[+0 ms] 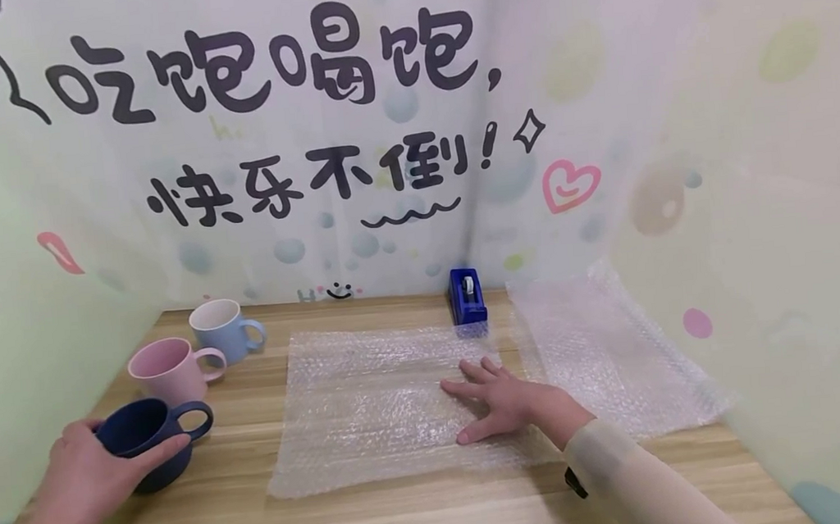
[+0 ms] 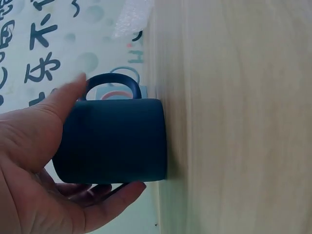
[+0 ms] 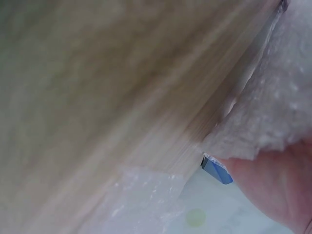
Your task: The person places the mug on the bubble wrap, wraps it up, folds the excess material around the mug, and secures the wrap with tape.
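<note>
At the front left, my left hand [image 1: 85, 477] grips a dark blue mug [image 1: 156, 468] by its body, thumb on the near side and fingers around the far side. The mug is upright, its handle pointing right; in the left wrist view the mug [image 2: 112, 141] appears sideways, its base at the tabletop. My right hand [image 1: 501, 404] lies with spread fingers on a sheet of bubble wrap [image 1: 372, 405] in the middle of the table. In the right wrist view, part of the hand [image 3: 273, 185] shows against the wrap's edge [image 3: 273, 117].
Behind the blue mug stand a pink mug [image 1: 177, 380] and a light blue mug [image 1: 226, 339]. A blue tape dispenser [image 1: 467, 299] sits at the back, partly behind the wrap. Another bubble wrap sheet [image 1: 613, 362] lies at right. A small black object [image 1: 576, 482] is by the right forearm.
</note>
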Demonstrator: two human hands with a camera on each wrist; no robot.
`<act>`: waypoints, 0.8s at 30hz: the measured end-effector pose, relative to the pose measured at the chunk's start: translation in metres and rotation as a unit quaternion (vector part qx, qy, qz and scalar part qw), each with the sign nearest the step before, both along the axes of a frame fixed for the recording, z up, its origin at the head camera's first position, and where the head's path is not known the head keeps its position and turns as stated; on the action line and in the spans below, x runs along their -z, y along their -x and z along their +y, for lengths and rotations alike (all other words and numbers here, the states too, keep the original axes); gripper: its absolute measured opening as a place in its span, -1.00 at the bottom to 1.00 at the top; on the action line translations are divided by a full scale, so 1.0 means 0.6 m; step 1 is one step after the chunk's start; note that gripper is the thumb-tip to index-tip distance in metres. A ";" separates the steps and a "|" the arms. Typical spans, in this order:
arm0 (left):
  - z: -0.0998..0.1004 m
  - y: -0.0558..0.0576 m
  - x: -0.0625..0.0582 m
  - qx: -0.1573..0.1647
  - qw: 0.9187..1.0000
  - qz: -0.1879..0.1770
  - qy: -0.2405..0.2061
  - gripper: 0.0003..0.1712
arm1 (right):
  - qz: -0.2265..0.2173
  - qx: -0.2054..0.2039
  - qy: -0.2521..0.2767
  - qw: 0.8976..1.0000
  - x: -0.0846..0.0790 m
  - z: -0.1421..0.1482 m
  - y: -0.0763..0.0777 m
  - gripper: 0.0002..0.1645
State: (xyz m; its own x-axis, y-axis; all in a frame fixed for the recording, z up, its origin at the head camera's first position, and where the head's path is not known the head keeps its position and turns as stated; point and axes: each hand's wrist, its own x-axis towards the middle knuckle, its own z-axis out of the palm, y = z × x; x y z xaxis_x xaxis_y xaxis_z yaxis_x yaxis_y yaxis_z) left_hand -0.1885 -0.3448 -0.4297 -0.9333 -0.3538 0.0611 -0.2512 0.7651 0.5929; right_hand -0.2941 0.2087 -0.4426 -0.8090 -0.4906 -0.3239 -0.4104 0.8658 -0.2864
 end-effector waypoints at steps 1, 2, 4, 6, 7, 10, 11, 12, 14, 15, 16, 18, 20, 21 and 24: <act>0.002 0.000 -0.001 -0.007 1.000 -0.005 0.000 0.43 | 0.000 0.000 0.000 1.000 0.001 0.000 0.001 0.14; 0.004 0.000 -0.001 -0.011 1.000 -0.006 0.004 0.42 | 0.000 0.000 -0.001 1.000 0.002 0.000 0.001 0.14; 0.006 0.002 -0.005 -0.012 1.000 -0.001 0.011 0.37 | 0.001 0.001 0.000 1.000 0.002 0.000 0.002 0.14; 0.009 0.005 -0.013 0.005 1.000 0.001 0.014 0.30 | 0.001 0.000 0.001 1.000 0.003 0.001 0.003 0.14; 0.012 0.008 -0.018 0.018 1.000 0.007 0.014 0.23 | 0.000 0.001 0.002 1.000 0.003 0.001 0.003 0.14; 0.037 0.018 -0.038 0.073 0.996 0.044 0.007 0.09 | -0.003 0.002 0.004 1.000 0.002 0.002 0.004 0.14; 0.052 0.023 -0.047 0.091 0.994 0.055 -0.006 0.10 | -0.003 0.002 0.004 1.000 0.002 0.002 0.005 0.14; 0.068 0.028 -0.055 0.106 0.992 0.068 -0.017 0.08 | -0.004 0.002 0.005 1.000 0.001 0.003 0.005 0.15; 0.108 0.041 -0.075 0.135 0.986 0.087 -0.043 0.12 | -0.003 0.003 0.005 1.000 -0.001 0.003 0.005 0.15; 0.130 0.049 -0.085 0.148 0.983 0.086 -0.060 0.16 | -0.002 0.004 0.006 1.000 -0.002 0.003 0.005 0.15; 0.153 0.059 -0.092 0.161 0.980 0.091 -0.080 0.18 | -0.002 0.004 0.007 1.000 -0.002 0.003 0.005 0.15; 0.199 0.079 -0.106 0.180 0.975 0.086 -0.094 0.18 | -0.002 0.004 0.007 1.000 -0.003 0.002 0.003 0.15; 0.246 0.103 -0.109 0.201 0.969 0.084 -0.116 0.15 | -0.002 0.002 0.009 1.000 -0.003 0.001 0.002 0.16; 0.269 0.116 -0.107 0.210 0.966 0.082 -0.124 0.13 | -0.002 0.001 0.010 1.000 -0.002 0.001 0.001 0.16; 0.329 0.152 -0.093 0.230 0.960 0.066 -0.145 0.10 | 0.000 -0.002 0.008 1.000 -0.002 -0.001 0.000 0.16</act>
State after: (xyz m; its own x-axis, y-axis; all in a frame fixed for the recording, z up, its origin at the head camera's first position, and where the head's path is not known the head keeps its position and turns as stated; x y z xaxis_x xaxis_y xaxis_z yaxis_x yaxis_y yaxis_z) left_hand -0.2797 -0.1472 -0.3738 -0.9859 0.0732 0.1504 0.1649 0.5759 0.8007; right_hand -0.2939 0.2083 -0.4416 -0.8071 -0.4988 -0.3159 -0.4133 0.8594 -0.3010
